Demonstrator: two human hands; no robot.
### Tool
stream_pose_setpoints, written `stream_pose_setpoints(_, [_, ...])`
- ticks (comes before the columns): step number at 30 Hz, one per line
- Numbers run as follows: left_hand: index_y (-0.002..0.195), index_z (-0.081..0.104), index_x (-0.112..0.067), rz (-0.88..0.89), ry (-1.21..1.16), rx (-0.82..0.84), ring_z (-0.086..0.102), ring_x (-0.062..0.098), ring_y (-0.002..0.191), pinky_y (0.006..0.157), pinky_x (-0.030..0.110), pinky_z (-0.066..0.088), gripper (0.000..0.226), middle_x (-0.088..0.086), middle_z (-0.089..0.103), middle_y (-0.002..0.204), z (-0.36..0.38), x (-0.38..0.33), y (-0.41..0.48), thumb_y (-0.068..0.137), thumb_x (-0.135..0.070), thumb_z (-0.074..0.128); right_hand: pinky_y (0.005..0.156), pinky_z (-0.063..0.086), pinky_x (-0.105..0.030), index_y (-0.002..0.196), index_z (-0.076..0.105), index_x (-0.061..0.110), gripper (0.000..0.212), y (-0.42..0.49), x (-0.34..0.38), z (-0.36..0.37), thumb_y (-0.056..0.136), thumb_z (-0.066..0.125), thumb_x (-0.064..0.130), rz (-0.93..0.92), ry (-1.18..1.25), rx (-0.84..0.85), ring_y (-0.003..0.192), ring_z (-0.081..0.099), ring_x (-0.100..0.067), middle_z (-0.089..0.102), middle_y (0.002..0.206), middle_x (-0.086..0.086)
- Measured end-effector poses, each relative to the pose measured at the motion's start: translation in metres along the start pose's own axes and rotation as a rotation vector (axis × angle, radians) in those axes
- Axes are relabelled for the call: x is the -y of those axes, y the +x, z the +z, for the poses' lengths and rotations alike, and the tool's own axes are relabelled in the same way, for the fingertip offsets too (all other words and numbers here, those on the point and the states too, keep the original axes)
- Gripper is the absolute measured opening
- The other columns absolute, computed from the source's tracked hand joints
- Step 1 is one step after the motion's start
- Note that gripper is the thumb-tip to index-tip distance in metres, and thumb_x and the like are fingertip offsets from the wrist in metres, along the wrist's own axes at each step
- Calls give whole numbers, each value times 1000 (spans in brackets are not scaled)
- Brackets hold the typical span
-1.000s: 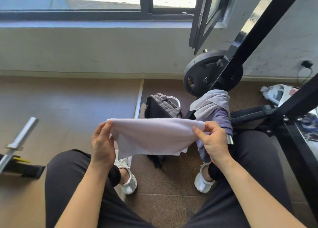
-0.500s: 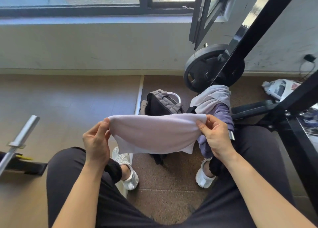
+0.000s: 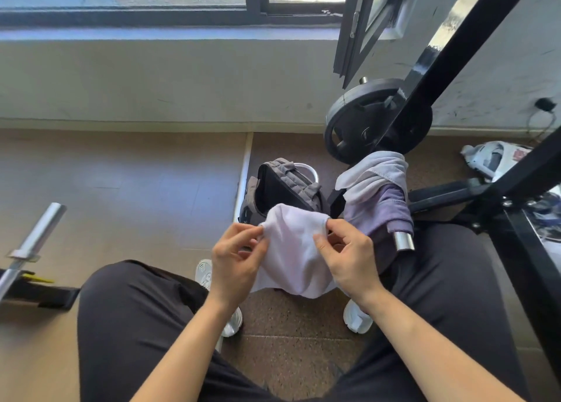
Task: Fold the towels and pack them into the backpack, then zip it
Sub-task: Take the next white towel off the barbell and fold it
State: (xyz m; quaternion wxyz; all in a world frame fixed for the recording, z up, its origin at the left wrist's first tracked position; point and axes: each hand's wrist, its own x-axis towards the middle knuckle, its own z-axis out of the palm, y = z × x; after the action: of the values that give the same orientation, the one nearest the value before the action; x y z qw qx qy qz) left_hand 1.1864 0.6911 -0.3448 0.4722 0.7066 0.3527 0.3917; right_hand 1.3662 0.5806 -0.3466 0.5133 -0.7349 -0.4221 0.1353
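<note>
One white cloth towel (image 3: 294, 250) is getting folded mid-frame, left hand (image 3: 233, 259) and right hand (image 3: 349, 256) pinching its corners; grey fabric backpack (image 3: 282, 186) is waiting open, unzipped.

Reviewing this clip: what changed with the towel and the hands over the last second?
The left hand and right hand came together, bringing the top corners of the white towel close, so it now hangs narrow and bunched instead of stretched wide. Each hand keeps its pinch grip on the edge. The backpack on the floor and the draped towels on the bar are unchanged.
</note>
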Motion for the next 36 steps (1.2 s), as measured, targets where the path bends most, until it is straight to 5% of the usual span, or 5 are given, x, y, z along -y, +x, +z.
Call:
stream_pose_setpoints(16, [111,79,-18,44,-42,304,71,14,112,94,29,57,34,-6,77,115,24,-9,-14,97,-32,51,67,51,-33,82,64,11,16,-5,-2,21,84,69,27,-118,-130,166,73,57,-12,61,83,4])
stream_pose_setpoints(24, [122,62,-23,-236,-46,-94,63,18,99,83,33,54,49,-2,67,110,1,10,11,74,-17,64,78,52,-31,106,77,7,19,10,1,0,96,62,2,331,482,244,86,66,-11,77,96,-9])
stream_pose_setpoints(28, [143,46,-34,-464,-93,264,56,20,125,104,40,50,86,-4,57,136,-15,24,19,62,-28,75,84,50,-33,107,77,10,19,16,0,-12,95,62,6,427,716,329,95,64,-21,73,104,-15])
stream_pose_setpoints(31, [130,63,-30,-436,-110,482,67,14,115,88,28,58,55,-5,73,121,-9,22,16,80,-13,81,88,48,-33,109,74,3,26,20,-3,-15,88,62,11,465,817,348,98,61,-24,70,106,-17])
stream_pose_setpoints(36, [101,81,-17,-295,-195,227,69,18,89,76,47,57,22,11,79,97,-3,11,14,83,-30,83,94,44,-39,104,76,11,21,23,-8,-18,92,59,9,448,743,251,101,60,-22,71,104,-11])
